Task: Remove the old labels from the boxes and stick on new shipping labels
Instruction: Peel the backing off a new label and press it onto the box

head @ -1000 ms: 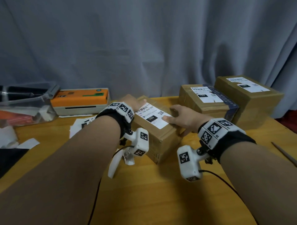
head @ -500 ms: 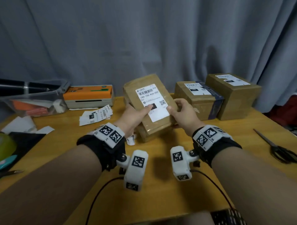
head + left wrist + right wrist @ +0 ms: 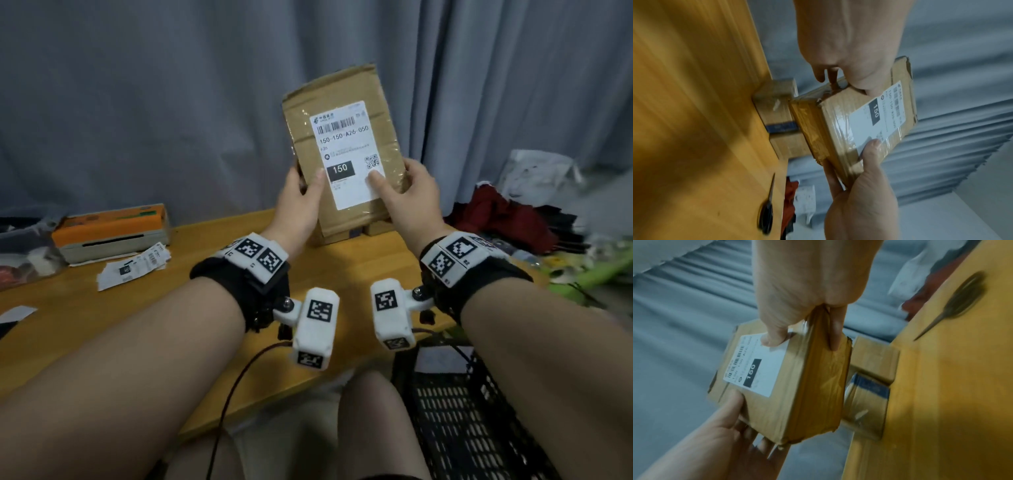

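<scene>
Holding a flat cardboard box (image 3: 346, 150) upright in the air above the wooden table (image 3: 102, 308), both hands grasp its lower end. Left hand (image 3: 298, 205): thumb lies on the front face at the left edge of the label, fingers curl round the left side and back. Right hand (image 3: 409, 198): thumb tip presses on the lower right corner of the shipping label (image 3: 346, 154), fingers wrap behind the right edge; the right wrist view shows one finger along the taped side wall.

Box: brown corrugated card, thin, longer than wide, front face towards the head camera. Clear glossy tape runs across the face and wrinkles along the narrow sides; corners are scuffed and a little torn. Top flap edge looks uneven.

Label: white rectangle, stuck flat on the front face, slightly tilted with the box. Printed on it: a barcode at top, the line "150-150-A26-050", a small QR code at right, and a black block reading "150". Smaller print is too blurred to read.

Behind and under the held box, two other cardboard boxes (image 3: 777, 104) stand on the table, one with a dark blue stripe. Scissors (image 3: 766, 216) lie on the table near its right end. An orange-topped label printer (image 3: 113, 229) sits at the far left, with loose printed labels (image 3: 137, 267) just in front. A black plastic basket (image 3: 455, 411) stands below the table's edge at right.
</scene>
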